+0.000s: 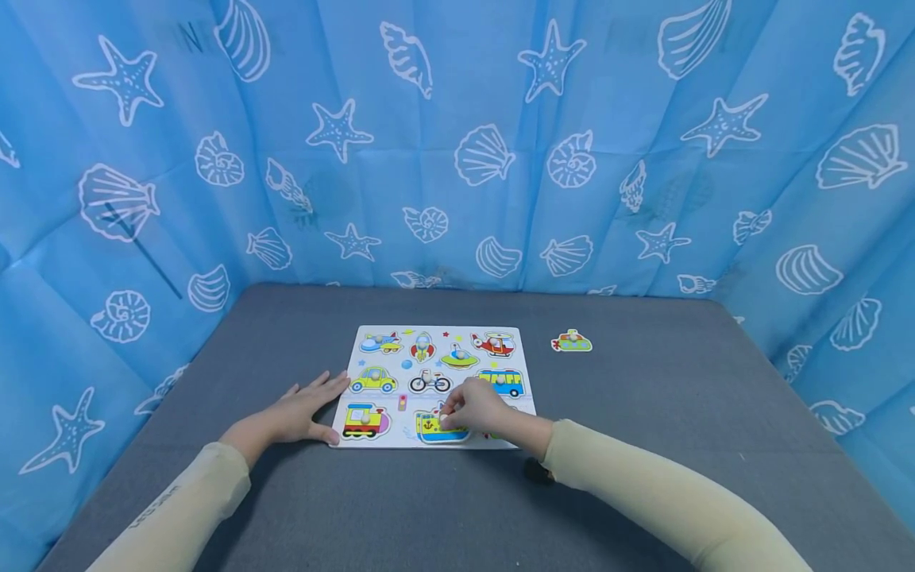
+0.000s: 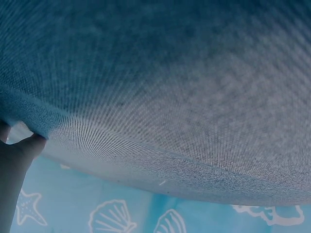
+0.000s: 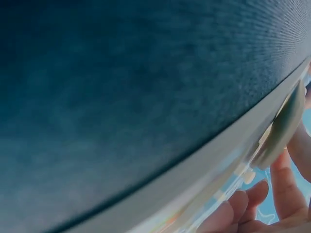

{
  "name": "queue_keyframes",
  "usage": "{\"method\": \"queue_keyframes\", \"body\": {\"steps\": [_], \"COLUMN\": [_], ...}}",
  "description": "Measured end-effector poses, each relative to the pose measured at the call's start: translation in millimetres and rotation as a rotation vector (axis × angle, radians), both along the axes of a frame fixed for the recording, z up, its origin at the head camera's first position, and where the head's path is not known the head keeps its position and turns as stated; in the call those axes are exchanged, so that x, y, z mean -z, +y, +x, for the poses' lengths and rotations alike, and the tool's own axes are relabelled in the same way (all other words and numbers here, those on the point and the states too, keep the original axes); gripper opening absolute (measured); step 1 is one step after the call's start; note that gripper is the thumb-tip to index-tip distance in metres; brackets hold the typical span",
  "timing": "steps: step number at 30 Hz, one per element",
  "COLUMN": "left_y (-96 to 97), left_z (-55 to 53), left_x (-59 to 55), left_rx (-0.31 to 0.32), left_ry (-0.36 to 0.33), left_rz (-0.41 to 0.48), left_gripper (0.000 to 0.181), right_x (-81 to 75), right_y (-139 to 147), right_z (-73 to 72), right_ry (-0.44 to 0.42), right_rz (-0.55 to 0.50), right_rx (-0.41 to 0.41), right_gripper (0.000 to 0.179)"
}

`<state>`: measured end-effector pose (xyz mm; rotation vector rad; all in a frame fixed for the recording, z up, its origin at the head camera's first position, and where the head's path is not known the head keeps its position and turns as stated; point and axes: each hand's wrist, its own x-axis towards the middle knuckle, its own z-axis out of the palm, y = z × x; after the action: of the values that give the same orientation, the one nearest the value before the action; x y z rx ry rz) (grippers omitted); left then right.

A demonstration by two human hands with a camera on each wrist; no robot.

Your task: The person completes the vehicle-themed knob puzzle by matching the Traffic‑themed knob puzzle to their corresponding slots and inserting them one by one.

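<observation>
A white puzzle board (image 1: 403,379) with vehicle pictures lies on the table. My right hand (image 1: 480,407) pinches the ship puzzle piece (image 1: 429,430) at its front row; in the right wrist view this piece (image 3: 282,131) sits tilted, its edge raised off the board. My left hand (image 1: 296,415) rests at the board's left edge, fingers spread, thumb at the lower left corner. Nearby are the train piece (image 1: 363,421) and car piece (image 1: 373,379). The right hand and wrist partly cover the bus piece (image 1: 509,384) and the picture at the lower right corner.
A submarine piece (image 1: 572,342) lies on the grey tabletop (image 1: 643,381), right of the board. Along the board's back row are an airplane (image 1: 379,343), rocket (image 1: 422,347), flying saucer (image 1: 460,357) and helicopter (image 1: 495,344). A blue shell-patterned curtain (image 1: 443,183) surrounds the table's back and sides.
</observation>
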<state>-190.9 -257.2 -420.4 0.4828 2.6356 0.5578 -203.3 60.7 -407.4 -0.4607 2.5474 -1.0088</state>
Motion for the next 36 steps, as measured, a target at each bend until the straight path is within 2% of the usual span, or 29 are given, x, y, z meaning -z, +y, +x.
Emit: {"method": "queue_keyframes", "body": {"steps": [10, 17, 21, 25, 32, 36], "left_y": [1.6, 0.9, 1.6, 2.2, 1.5, 2.6], "left_z": [-0.2, -0.6, 0.2, 0.2, -0.2, 1.9], "left_x": [-2.2, 0.2, 1.0, -0.3, -0.5, -0.8], "left_rx": [0.001, 0.016, 0.016, 0.007, 0.003, -0.001], "left_ry": [0.015, 0.026, 0.024, 0.006, -0.010, -0.004], "left_rz": [-0.012, 0.000, 0.003, 0.001, 0.001, 0.001], "left_gripper": [0.106, 0.106, 0.105, 0.106, 0.105, 0.105], "right_x": [-3.8, -2.0, -6.6, -14.3, -18.4, -19.6], "right_y": [-10.5, -0.4, 16.2, 40.1, 91.1, 119.5], "right_z": [-3.7, -9.4, -13.3, -21.8, -33.5, -39.3], "right_ry": [0.022, -0.041, -0.074, -0.070, -0.027, -0.018], "right_rz": [0.078, 0.036, -0.036, -0.090, -0.091, -0.131], "right_rx": [0.000, -0.016, 0.051, 0.131, 0.206, 0.256], "right_gripper": [0.010, 0.010, 0.014, 0.017, 0.024, 0.028]}}
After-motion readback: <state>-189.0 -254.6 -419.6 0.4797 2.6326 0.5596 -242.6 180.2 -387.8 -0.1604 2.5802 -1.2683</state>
